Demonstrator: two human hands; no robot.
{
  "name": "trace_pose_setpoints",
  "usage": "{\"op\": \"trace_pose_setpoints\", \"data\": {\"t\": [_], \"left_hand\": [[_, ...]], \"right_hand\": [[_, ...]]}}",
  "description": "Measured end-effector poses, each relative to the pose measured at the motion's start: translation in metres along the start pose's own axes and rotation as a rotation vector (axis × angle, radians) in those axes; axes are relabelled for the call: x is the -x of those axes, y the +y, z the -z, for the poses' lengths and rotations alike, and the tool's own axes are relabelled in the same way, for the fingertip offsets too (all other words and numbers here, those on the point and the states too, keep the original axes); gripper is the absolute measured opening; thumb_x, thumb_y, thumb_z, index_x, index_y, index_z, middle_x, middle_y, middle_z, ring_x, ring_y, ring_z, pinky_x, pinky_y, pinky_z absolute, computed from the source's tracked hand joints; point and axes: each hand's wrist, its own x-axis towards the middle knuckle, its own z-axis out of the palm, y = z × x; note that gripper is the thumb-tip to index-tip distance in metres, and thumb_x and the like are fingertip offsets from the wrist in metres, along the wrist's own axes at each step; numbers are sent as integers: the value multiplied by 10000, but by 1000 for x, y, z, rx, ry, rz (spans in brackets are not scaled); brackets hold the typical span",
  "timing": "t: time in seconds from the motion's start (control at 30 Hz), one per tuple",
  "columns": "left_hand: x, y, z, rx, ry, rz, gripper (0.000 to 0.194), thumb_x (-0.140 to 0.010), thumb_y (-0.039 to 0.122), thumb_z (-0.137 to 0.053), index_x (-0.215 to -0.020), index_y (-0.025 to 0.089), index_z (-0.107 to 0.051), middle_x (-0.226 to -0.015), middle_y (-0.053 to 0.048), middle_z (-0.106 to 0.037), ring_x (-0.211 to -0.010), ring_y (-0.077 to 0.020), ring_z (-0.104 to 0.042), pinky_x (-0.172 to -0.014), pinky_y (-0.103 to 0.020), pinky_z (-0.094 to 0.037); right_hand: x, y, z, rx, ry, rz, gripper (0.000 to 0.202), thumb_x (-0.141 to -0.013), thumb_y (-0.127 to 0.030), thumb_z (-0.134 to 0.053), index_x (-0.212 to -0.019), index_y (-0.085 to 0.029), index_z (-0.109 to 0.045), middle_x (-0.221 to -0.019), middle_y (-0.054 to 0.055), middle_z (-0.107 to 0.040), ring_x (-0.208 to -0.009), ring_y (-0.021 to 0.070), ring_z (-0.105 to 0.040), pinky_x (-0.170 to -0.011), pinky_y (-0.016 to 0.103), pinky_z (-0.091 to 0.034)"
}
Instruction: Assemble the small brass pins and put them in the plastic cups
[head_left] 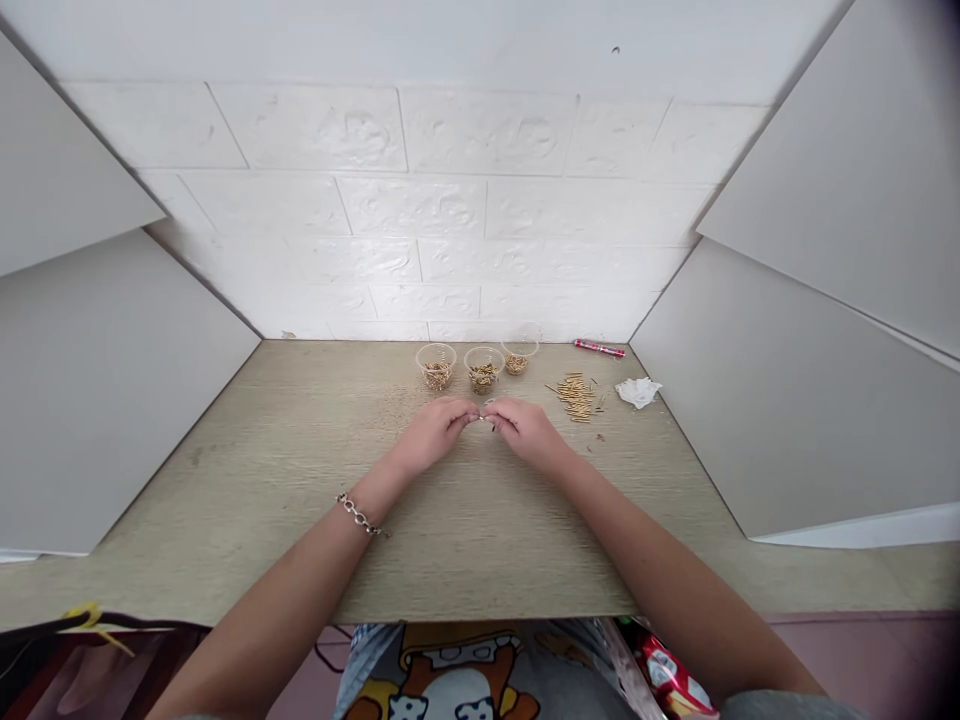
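My left hand (441,430) and my right hand (525,430) meet over the middle of the table, fingertips pinched close together. Between them shows a tiny gold-coloured metal piece (481,417), too small to make out fully; both hands seem to grip it. A small dark tip pokes out under the right fingers. Just behind the hands stand three clear plastic cups: the left cup (436,362) and the right cup (520,350) hold small copper and gold bits, and the middle cup (484,366) holds gold metal pieces. To the right lies a pile of thin gold metal pins (576,397).
Tiny copper-coloured bits (401,405) are scattered left of the hands. A crumpled white tissue (637,392) and a red pen-like tube (599,348) lie at the right rear. White brick-pattern wall (450,220) and grey side panels (810,370) enclose the wooden table (262,480).
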Motion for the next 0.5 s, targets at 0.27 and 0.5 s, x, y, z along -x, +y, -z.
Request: {"op": "trace_pose_setpoints", "data": {"t": [0.27, 0.5], "left_hand": [[-1, -1, -2, 107, 8, 84, 252, -822, 303, -358, -813, 190, -583, -840, 1, -623, -797, -120, -544, -739, -239, -405], [0, 3, -1, 31, 18, 71, 239, -819, 259, -359, -824, 180, -585, -822, -14, -622, -775, -129, -539, -714, -249, -405]], "right_hand": [[0, 0, -3, -78, 37, -78, 183, -795, -203, -391, -809, -192, -573, -708, -1, -562, -656, 110, -505, -640, 221, -368], [0, 0, -5, -52, 43, -101, 179, -793, -214, -395, -795, -196, -574, -690, -4, -566, -645, 113, -508, -622, 218, -360]]}}
